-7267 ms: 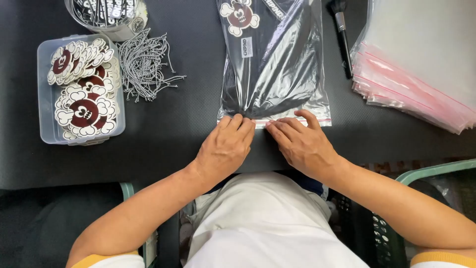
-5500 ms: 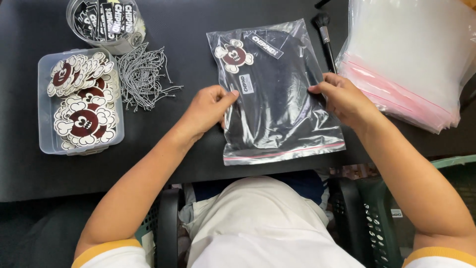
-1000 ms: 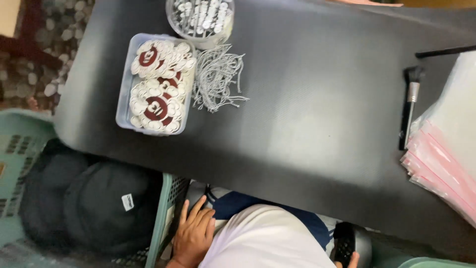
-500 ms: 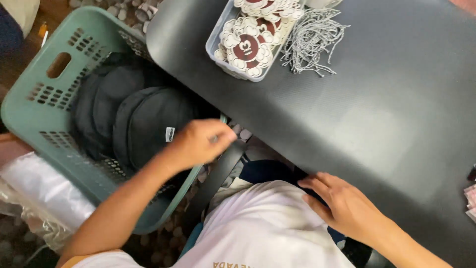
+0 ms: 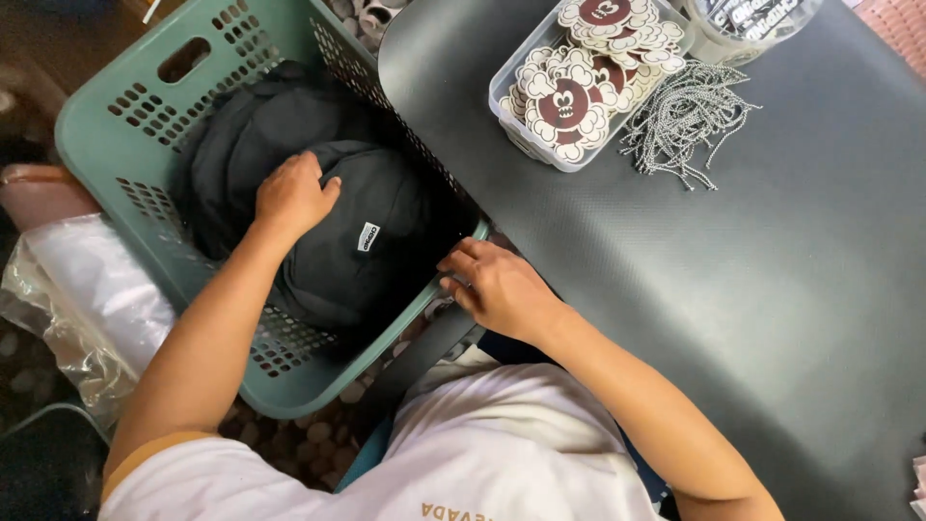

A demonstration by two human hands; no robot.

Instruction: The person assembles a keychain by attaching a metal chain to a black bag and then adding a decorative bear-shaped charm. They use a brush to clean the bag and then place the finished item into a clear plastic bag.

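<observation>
So the left hand (image 5: 292, 196) is down inside the green plastic laundry basket (image 5: 116, 125) that sits on the floor just left of the desk (image 5: 772, 289), palm flat on top of a black cap (image 5: 362, 241), fingers spread loosely over the crown. It's pressing or resting on the cap, and I can't tell if the grip has actually closed on any fabric. The cap has a small white tag (image 5: 368, 236) on it and lies on a pile of other black caps (image 5: 241, 145) filling the basket. The right hand (image 5: 497, 285) is at the basket's near corner, right where it meets the desk edge, fingers curled narrow around the rim. Up on the desk, well away from both hands, there's a clear tub of round flower-shaped patches (image 5: 579, 87), with a heap of little bead chains (image 5: 690, 121) just beside it. A crumpled clear plastic bag (image 5: 77, 299) lies on the floor left of the basket.
</observation>
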